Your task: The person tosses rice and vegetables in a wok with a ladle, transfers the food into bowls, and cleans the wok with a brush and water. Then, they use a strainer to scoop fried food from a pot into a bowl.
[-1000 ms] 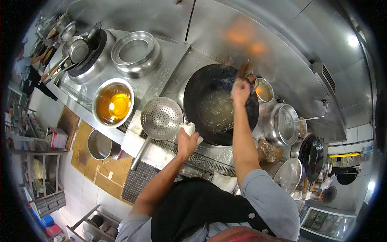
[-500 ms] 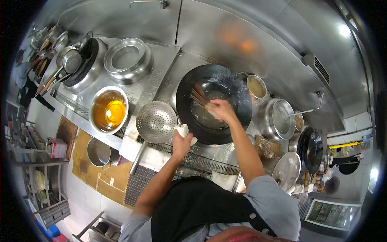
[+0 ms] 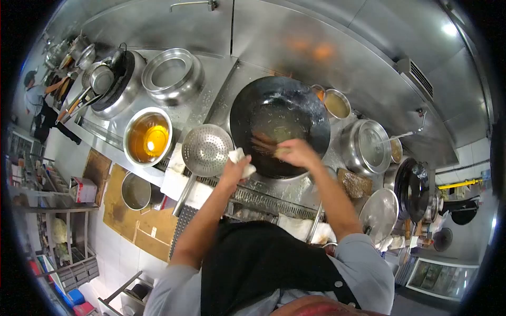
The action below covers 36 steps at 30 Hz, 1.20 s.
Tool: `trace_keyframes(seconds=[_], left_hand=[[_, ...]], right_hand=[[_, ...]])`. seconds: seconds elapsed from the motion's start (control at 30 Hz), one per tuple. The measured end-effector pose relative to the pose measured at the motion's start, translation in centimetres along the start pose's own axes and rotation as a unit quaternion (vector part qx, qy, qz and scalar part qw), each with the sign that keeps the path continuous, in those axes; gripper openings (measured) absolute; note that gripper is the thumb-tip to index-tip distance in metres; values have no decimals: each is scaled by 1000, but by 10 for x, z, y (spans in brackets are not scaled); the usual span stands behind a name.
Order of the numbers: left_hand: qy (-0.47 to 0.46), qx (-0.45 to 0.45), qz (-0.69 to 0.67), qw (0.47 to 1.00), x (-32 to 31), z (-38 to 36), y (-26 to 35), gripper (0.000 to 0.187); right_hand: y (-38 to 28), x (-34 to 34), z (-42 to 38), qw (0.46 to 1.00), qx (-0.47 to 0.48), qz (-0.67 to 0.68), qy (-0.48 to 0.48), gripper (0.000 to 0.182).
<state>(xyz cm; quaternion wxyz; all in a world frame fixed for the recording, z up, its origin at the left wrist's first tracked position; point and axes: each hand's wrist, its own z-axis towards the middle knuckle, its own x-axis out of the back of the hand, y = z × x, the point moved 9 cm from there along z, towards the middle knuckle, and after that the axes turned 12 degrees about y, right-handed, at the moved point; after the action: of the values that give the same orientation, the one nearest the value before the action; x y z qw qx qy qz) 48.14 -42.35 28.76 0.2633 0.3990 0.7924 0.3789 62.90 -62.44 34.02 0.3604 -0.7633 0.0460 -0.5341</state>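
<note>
A large black wok [image 3: 311,116] stands on the steel stove with cloudy liquid in its bottom. Over its near side, my right hand [image 3: 301,154] is closed on a brown bamboo brush [image 3: 264,143], whose bristles point left inside the wok. My left hand [image 3: 234,171] grips a folded white cloth [image 3: 241,162] at the wok's near left rim. Whether it also holds the wok's handle is hidden by the cloth. Close to that hand on the left lies a perforated steel strainer [image 3: 207,150], its handle pointing toward me.
Left of the strainer is a bowl of amber oil [image 3: 148,138], with a steel pot [image 3: 171,76] behind it. On the right are a small container of liquid [image 3: 337,104], a larger pot [image 3: 366,146] and a lid [image 3: 378,216]. Another person [image 3: 37,100] stands far left.
My right hand and the brush have moved toward the near side of the wok. The wok appears tilted differently, with its liquid farther back. The other person at far left shows more fully.
</note>
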Motion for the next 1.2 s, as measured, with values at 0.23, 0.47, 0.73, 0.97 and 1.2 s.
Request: trace_keyframes(seconds=[0.23,0.47,0.73,0.97,1.2], left_hand=[[-47,34,30,998,-6,27,-17,11],[-158,156,-74,972,-41,1,-82,10],[-133,14,22,991,19,70,7,5],[-95,-100,149,979,59,86,83,10],[-115,-167,172,964,56,93,121,13]], right_hand=[[-79,161,-138,922,-3,177,345,48],[27,32,-260,856,-204,138,455,43],[-9,-21,-387,800,-240,129,535,46],[-1,-109,-506,719,-359,237,546,45],[-5,-111,-529,734,-379,148,544,48]])
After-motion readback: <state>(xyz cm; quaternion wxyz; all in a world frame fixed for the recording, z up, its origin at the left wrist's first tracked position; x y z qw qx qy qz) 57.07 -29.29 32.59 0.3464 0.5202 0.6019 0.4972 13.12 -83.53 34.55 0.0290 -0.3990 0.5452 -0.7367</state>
